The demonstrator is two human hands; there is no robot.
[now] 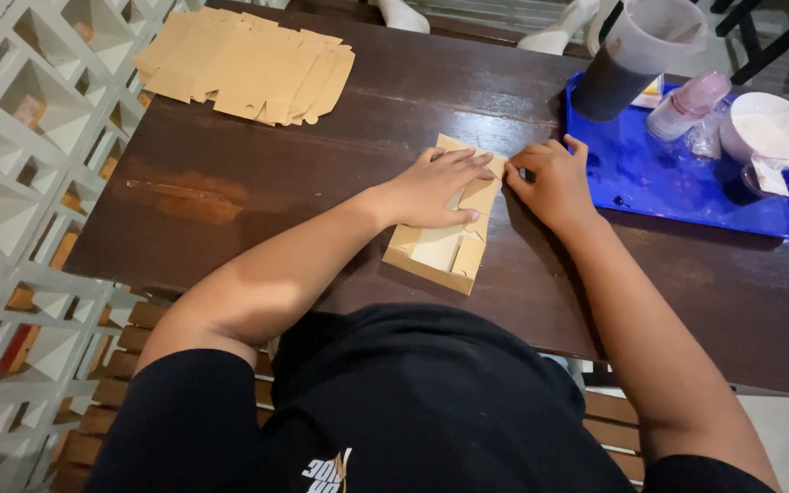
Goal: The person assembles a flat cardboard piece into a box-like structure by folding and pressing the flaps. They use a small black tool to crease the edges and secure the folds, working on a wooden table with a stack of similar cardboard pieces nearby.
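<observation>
Both hands on the flat cardboard box blank [445,233] — centre of frame.
Our left hand [436,187] lies open, palm pressing the blank's upper half; right hand [554,178] is curled, fingertips pinching its upper-right edge. Long axis runs lower left to upper right, w/ the left hand covering more. Spare blanks [248,64] sit upper left, blue tray [659,183] upper right.

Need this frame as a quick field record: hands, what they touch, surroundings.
left hand: flat on the cardboard box blank, pressing it down
right hand: fingertips pinch the blank's upper right edge
surface: dark wooden table
far left: stack of flat cardboard blanks
right: blue tray with pitcher, white bowl, stacked cups
</observation>
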